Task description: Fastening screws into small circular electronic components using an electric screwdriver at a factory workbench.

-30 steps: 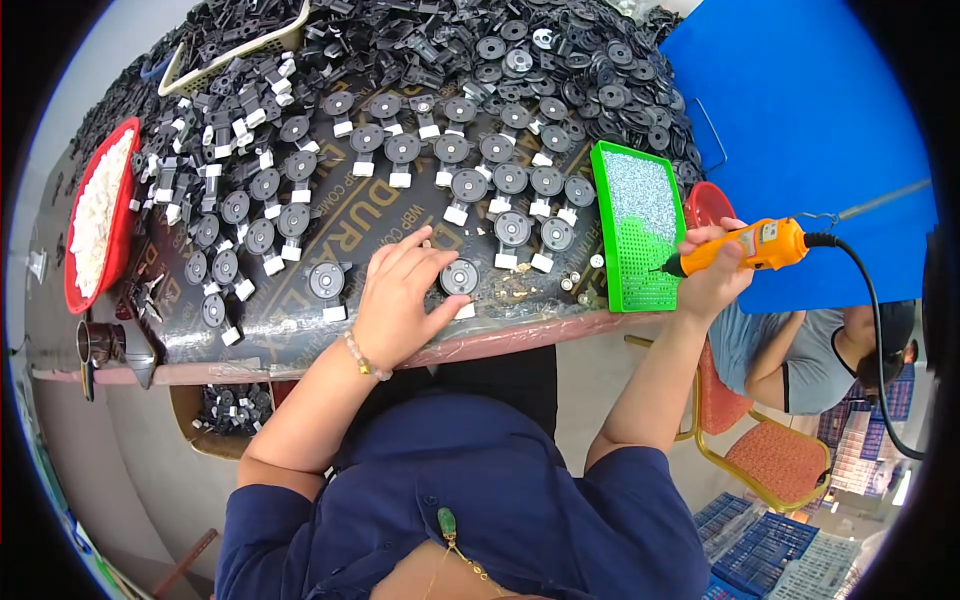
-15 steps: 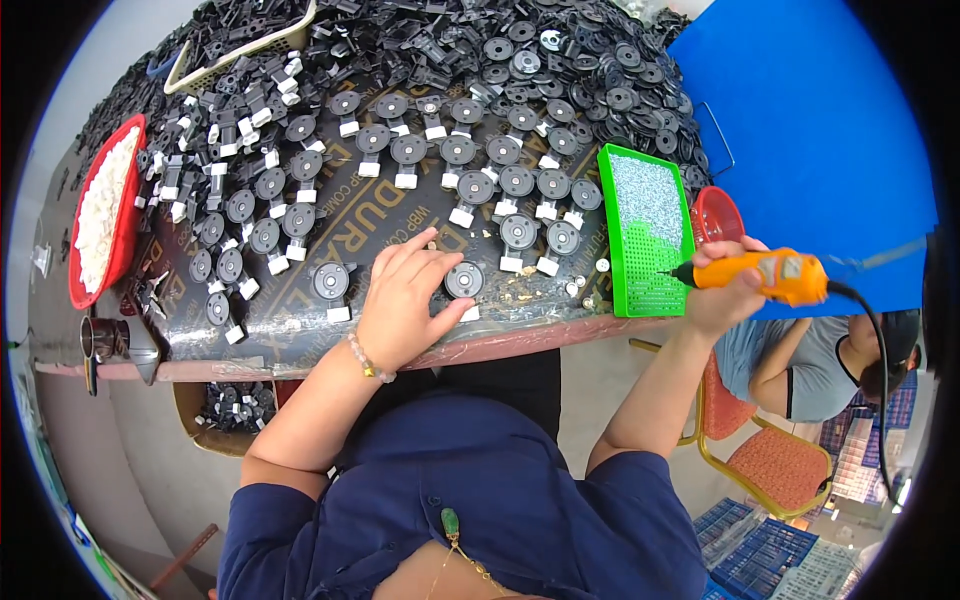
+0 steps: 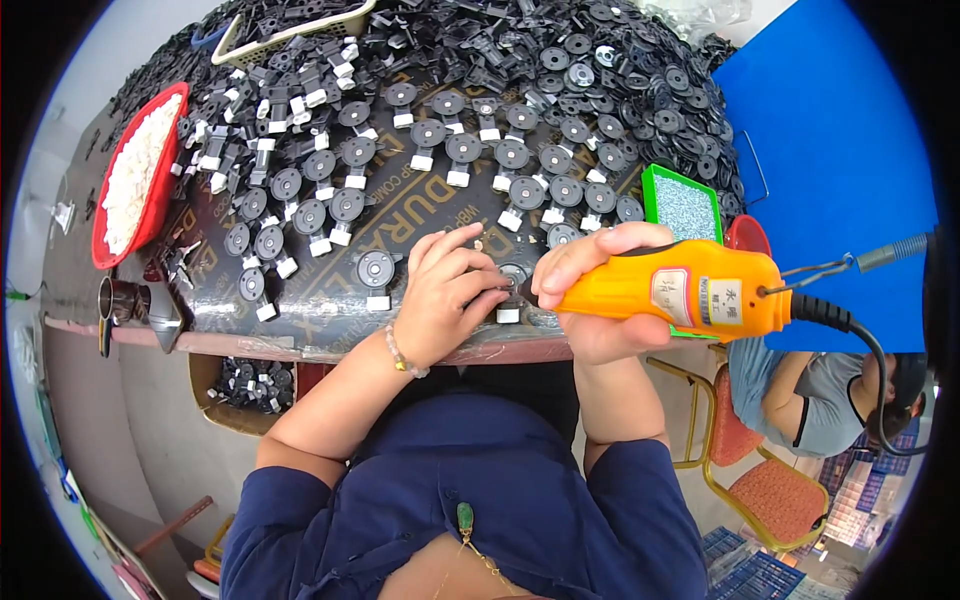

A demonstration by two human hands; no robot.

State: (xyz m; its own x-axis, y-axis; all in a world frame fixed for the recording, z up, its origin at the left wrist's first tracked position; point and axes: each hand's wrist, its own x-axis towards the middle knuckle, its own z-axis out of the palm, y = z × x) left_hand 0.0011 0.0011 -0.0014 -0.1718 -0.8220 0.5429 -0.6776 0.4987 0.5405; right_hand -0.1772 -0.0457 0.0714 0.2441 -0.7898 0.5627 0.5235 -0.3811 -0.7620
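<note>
Swung off the tray (image 3: 651,204), right grip (image 3: 602,338) clasps orange screwdriver (image 3: 680,290) above dark tabletop (image 3: 310,318), chair (image 3: 782,500) nearby; left grip (image 3: 445,302) unclear.

orange tool (image 3: 690,292) — black cord (image 3: 872,350) | green tray (image 3: 683,176) | red tub (image 3: 163,200) — white pieces (image 3: 140,180)

Gold-framed chairs (image 3: 780,497) with reddish seats stand on grey floor (image 3: 705,492).

Left hand (image 3: 447,300) palm-down, right hand (image 3: 606,340) curled, 2 bare forearms (image 3: 335,410)
</note>
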